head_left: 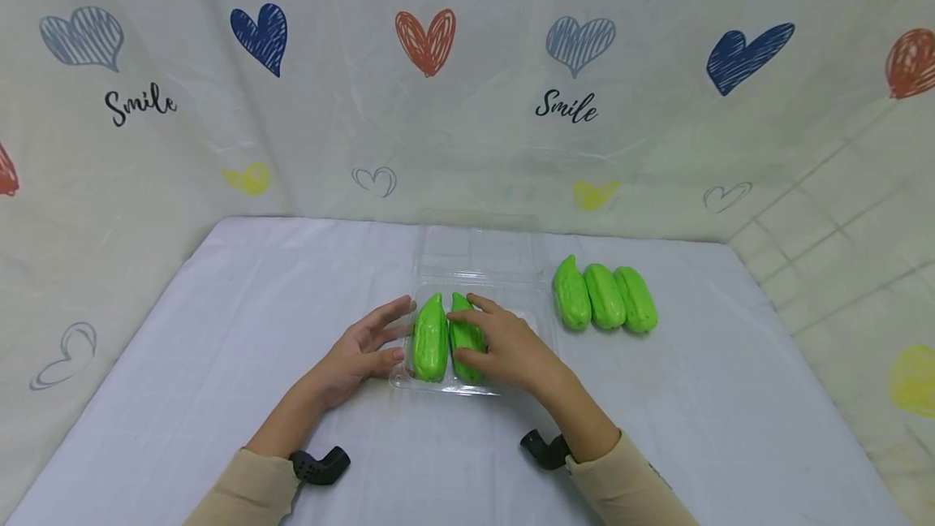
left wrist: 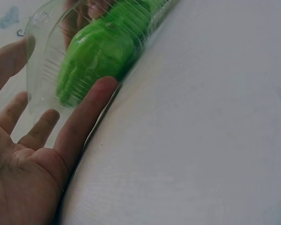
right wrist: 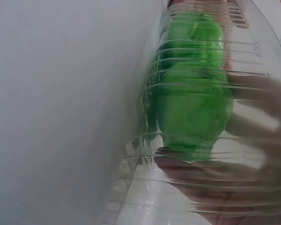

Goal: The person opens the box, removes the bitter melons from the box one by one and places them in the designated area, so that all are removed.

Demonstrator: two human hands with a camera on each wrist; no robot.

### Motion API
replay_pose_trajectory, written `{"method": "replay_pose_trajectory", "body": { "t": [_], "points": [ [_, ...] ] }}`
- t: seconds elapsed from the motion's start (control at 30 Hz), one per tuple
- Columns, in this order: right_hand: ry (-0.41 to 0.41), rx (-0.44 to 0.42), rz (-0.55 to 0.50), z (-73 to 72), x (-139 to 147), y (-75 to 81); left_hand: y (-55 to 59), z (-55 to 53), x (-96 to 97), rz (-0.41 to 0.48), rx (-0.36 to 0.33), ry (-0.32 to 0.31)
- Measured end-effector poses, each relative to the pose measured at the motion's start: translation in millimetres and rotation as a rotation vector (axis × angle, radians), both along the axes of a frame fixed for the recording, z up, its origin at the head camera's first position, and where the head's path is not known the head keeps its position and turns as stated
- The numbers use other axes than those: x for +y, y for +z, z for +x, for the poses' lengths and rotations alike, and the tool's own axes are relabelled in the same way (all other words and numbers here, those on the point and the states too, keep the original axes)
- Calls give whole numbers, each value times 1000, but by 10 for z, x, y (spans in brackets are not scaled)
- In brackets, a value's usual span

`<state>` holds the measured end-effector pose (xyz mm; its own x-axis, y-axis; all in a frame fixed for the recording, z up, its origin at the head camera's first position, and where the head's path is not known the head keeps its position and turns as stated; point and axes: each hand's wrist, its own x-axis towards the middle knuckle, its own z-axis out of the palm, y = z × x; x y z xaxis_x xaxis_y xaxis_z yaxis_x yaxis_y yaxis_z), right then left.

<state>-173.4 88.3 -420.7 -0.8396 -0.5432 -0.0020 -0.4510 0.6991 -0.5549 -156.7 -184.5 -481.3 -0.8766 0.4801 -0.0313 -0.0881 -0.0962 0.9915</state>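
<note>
A clear plastic clamshell box lies with its lid folded back behind it. Two bright green, ridged, gourd-shaped pieces lie side by side in its left part: a left gourd and a right gourd. My right hand reaches into the box from the right, thumb and fingers bent round the right gourd. Through the ribbed wall in the right wrist view, the gourds look blurred. My left hand stays at the box's left wall with its fingers spread, thumb close to the near corner in the left wrist view.
Three more green gourds lie in a row on the white-covered table, right of the box. A white curtain with printed hearts hangs behind the table. Black wrist-worn devices jut out at both sleeves.
</note>
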Motion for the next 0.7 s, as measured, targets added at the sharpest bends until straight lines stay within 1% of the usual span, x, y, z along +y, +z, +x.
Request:
{"method": "replay_pose_trajectory", "body": {
  "t": [0.2,0.43,0.7],
  "points": [
    [7,5,-12,-6,-4,15,11,4,2,4,-4,-2],
    [-30,6,-26,2,31,64,15,1,8,-9,-8,-1],
    [-30,23,-43,-21,77,105,6,-8,4,-6,4,-4]
  ]
}}
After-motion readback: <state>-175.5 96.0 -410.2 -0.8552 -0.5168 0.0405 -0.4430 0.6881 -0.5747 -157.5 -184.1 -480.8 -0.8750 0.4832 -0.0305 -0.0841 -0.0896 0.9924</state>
